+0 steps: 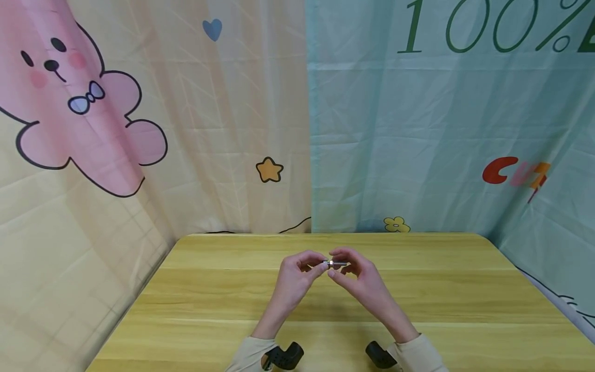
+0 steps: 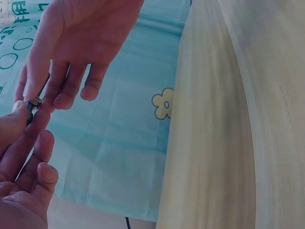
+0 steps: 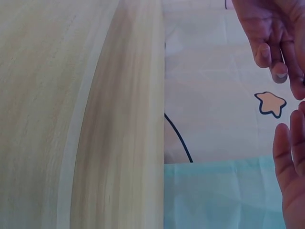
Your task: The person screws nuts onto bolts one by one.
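My left hand (image 1: 297, 274) pinches a small metal bolt (image 1: 341, 264) between thumb and index finger above the table. A brassy hex nut (image 2: 36, 101) sits on its threaded part, and the thin shank points toward my right hand (image 1: 358, 274). That hand is around the shank end, its thumb tip below and index fingertip above, with a visible gap to the metal in the head view. In the left wrist view its thumb is close to the nut; whether it touches is unclear. The right wrist view shows both hands at its edge, the bolt mostly out of frame.
Beneath the hands is a light wooden table (image 1: 223, 310). Printed curtains hang behind it, beige (image 1: 223, 129) on the left and teal (image 1: 395, 129) on the right. Black devices (image 1: 289, 355) are fixed at both wrists, by the beige sleeves (image 1: 420, 355).
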{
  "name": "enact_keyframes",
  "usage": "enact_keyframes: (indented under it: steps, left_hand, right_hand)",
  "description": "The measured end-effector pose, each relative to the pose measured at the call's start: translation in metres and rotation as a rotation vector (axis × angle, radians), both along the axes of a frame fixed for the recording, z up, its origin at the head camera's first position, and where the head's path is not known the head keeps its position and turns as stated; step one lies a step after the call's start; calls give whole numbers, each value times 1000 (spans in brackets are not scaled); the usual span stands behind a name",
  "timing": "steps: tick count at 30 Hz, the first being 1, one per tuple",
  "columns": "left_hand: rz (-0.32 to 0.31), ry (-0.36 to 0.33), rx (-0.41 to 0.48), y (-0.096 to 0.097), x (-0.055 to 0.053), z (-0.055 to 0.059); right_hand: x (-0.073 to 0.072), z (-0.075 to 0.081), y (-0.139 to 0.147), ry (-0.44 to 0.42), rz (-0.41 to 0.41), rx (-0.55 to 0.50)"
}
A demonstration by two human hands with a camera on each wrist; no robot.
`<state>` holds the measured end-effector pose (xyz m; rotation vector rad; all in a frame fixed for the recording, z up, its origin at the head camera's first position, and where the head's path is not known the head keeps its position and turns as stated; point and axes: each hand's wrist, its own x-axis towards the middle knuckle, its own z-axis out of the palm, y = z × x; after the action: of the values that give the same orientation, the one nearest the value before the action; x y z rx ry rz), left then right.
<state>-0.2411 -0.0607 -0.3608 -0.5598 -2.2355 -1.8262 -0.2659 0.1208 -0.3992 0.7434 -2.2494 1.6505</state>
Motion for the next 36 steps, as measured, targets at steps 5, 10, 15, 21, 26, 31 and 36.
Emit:
enact_keyframes:
  steps: [5,10,15,21,26,31,36]
  left_hand:
    - [-5,11,15,-1,-1,-1]
    - [-8,21,17,-1,-1,-2]
    - [-11,18,13,-1,-1,-2]
    - [-17,23,-5,-1,0,-2]
    - [-9,11,1,0,-1,-2]
    - [-2,2,20,-1,-2,-2]
    - [-12,4,28,0,-1,-2]
  right_hand:
    - [1,2,0,53,11,15]
    - [0,1,0,55,-22,44]
    - [-1,-2,2,40,-52,73]
    - [1,-2,2,25,-94,92]
    - [0,-1,2,-5,-36,15]
    - [-2,0,2,47,19,-19]
    - [-1,0,2,72,42,-9]
